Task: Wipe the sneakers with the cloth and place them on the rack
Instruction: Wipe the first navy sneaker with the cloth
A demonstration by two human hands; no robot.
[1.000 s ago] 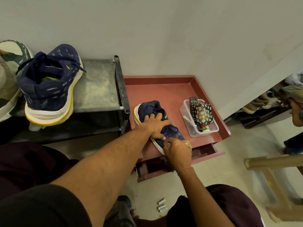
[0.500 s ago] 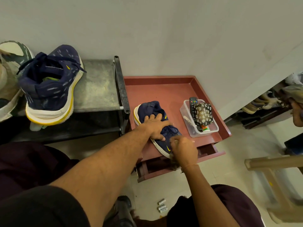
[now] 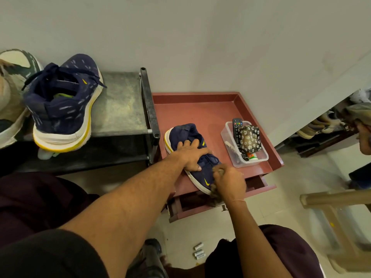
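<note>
A navy sneaker [image 3: 187, 135] with a yellow logo and white sole lies on the red table [image 3: 202, 109]. My left hand [image 3: 191, 156] presses flat on its laces, fingers spread. My right hand [image 3: 228, 182] grips a dark bunched cloth [image 3: 215, 192] against the sneaker's toe at the table's front edge. The matching navy sneaker [image 3: 64, 105] stands on the grey metal rack [image 3: 120, 105] to the left.
Another shoe [image 3: 12, 93] sits at the rack's far left. A clear box [image 3: 259, 159] with a remote and a floral pouch stands on the table's right. The table drawer [image 3: 255, 181] is partly open. Batteries [image 3: 198, 250] lie on the floor. A person is at the right edge.
My right hand with the cloth has moved along the sneaker's toe toward its front tip. My left hand has stayed on the laces.
</note>
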